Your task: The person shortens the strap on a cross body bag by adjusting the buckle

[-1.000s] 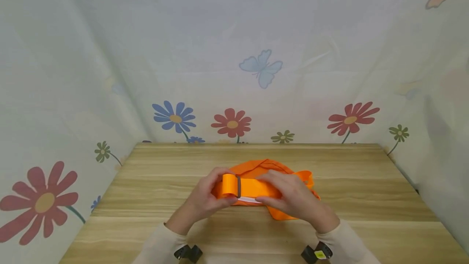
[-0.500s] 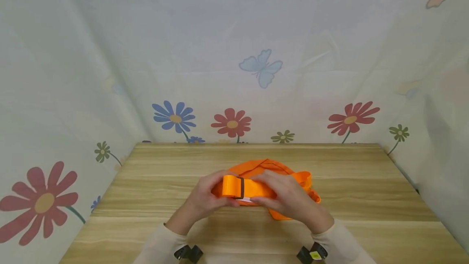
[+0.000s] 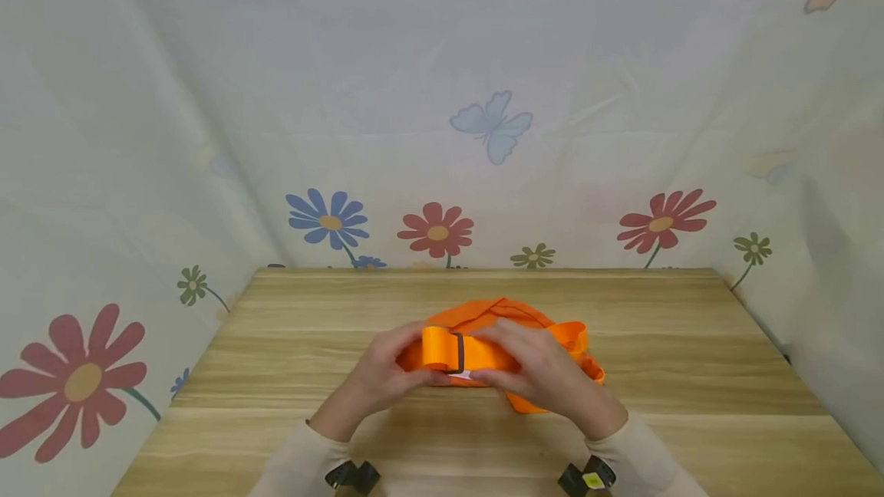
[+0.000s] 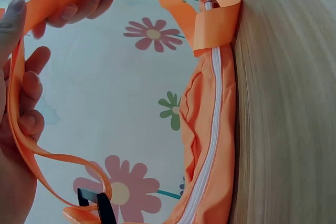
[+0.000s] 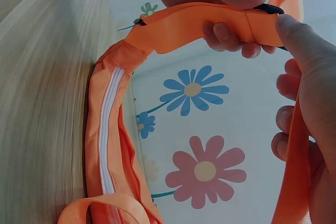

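Observation:
An orange waist bag [image 3: 476, 317] with a white zipper [image 5: 108, 124] stands on the table, its strap raised in front of it. My left hand [image 3: 383, 370] grips the strap at its folded loop [image 3: 435, 347], left of a dark slider buckle [image 3: 460, 353]. My right hand [image 3: 545, 363] pinches the strap just right of that buckle, thumb below and fingers above. In the right wrist view, my right thumb lies at the slider's edge. More strap loops [image 3: 575, 336] lie beyond my right hand. A black fitting [image 4: 100, 203] shows on the strap in the left wrist view.
The wooden table [image 3: 311, 297] runs back to a pale curtain [image 3: 387, 136] printed with flowers and a butterfly. Curtain also hangs along the left and right sides. Dark cameras [image 3: 354, 475] are strapped at both wrists.
My right hand has moved slightly left, toward my left hand. The slider buckle sits a little farther right, and the folded loop beside it is slightly longer. The bag stays put.

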The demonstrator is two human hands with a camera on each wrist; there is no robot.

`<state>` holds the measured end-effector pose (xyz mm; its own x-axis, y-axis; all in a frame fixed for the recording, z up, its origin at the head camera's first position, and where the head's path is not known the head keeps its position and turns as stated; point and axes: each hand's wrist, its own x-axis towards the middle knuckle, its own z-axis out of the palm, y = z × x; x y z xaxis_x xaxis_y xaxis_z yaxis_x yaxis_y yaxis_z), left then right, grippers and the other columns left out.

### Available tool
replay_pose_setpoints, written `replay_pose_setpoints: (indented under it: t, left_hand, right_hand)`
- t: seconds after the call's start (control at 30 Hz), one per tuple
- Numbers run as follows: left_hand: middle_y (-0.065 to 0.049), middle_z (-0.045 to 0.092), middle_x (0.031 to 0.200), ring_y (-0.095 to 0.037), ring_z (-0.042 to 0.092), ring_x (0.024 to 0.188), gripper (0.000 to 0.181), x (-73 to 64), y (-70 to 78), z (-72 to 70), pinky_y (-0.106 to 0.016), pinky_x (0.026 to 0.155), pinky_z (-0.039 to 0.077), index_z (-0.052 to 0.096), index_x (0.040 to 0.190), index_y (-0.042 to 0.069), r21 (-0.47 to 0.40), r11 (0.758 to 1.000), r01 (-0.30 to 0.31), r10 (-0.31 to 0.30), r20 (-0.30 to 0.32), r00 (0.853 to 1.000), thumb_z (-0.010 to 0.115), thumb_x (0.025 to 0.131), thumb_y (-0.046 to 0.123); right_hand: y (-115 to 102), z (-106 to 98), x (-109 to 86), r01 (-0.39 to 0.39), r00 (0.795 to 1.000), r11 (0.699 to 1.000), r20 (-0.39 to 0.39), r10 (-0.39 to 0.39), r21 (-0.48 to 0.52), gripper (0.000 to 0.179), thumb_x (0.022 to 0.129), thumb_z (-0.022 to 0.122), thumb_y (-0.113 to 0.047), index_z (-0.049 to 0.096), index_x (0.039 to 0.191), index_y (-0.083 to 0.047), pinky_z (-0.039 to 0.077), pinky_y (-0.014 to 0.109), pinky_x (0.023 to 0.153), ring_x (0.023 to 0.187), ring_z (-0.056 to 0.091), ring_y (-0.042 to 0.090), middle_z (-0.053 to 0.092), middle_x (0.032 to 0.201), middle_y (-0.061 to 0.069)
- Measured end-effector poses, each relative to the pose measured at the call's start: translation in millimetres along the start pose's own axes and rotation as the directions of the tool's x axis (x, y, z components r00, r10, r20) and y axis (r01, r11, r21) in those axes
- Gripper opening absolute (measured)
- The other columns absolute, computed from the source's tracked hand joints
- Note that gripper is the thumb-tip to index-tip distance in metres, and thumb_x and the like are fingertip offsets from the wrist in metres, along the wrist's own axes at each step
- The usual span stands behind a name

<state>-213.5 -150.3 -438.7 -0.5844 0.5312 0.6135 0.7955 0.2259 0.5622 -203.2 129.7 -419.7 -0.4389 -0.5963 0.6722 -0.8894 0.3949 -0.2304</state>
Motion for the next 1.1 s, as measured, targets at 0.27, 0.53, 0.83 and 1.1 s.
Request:
replay_pose_setpoints:
  t: [0.27, 0.53, 0.83, 1.1]
  left_hand:
    - [-0.009, 0.078, 0.118, -0.021, 0.073, 0.101, 0.055, 4.9, 0.2, 3.0, -0.032, 0.094, 0.065, 0.07, 0.128, 0.006, 0.081, 0.993, -0.091, 0.091, 0.008, 0.996, 0.096, 0.079, 0.01]
    - [-0.007, 0.078, 0.117, -0.02, 0.073, 0.101, 0.055, 7.4, 2.5, 5.6, -0.032, 0.093, 0.065, 0.07, 0.127, 0.008, 0.108, 0.992, -0.071, 0.068, 0.026, 0.997, 0.096, 0.078, 0.01]
    - [-0.002, 0.077, 0.122, -0.017, 0.071, 0.107, 0.056, 8.3, 6.0, 3.2, -0.033, 0.097, 0.064, 0.07, 0.131, 0.012, 0.188, 0.982, -0.01, -0.006, 0.084, 0.996, 0.096, 0.082, 0.021]
    - [-0.002, 0.078, 0.121, -0.017, 0.073, 0.106, 0.051, 7.4, 9.0, 1.9, -0.033, 0.096, 0.064, 0.073, 0.128, 0.011, 0.228, 0.974, 0.013, -0.033, 0.087, 0.996, 0.095, 0.083, 0.022]
  right_hand:
    - [-0.6, 1.1, 1.3, 0.043, 0.998, 0.999, -0.038, -0.043, 0.023, 0.059, 0.081, 0.095, -0.026, 0.07, 0.132, -0.01, 0.063, 0.024, 0.092, 0.1, 0.075, 0.014, 0.078, 0.119, 0.001]
    - [1.4, 3.7, 1.3, 0.047, 0.998, 0.998, -0.045, -0.045, 0.041, 0.057, 0.088, 0.087, -0.039, 0.071, 0.134, -0.009, 0.063, 0.023, 0.094, 0.102, 0.075, 0.015, 0.078, 0.118, 0.002]
    - [-0.1, 1.9, -0.8, 0.002, 1.0, 0.999, -0.019, -0.001, 0.04, 0.058, 0.082, 0.094, -0.026, 0.071, 0.133, -0.011, 0.064, 0.028, 0.094, 0.104, 0.076, 0.017, 0.078, 0.121, 0.002]
    - [-0.4, 1.4, -3.1, -0.015, 1.0, 0.999, -0.012, 0.015, 0.03, 0.057, 0.081, 0.095, -0.026, 0.072, 0.13, -0.01, 0.065, 0.03, 0.092, 0.104, 0.077, 0.018, 0.079, 0.12, 0.002]
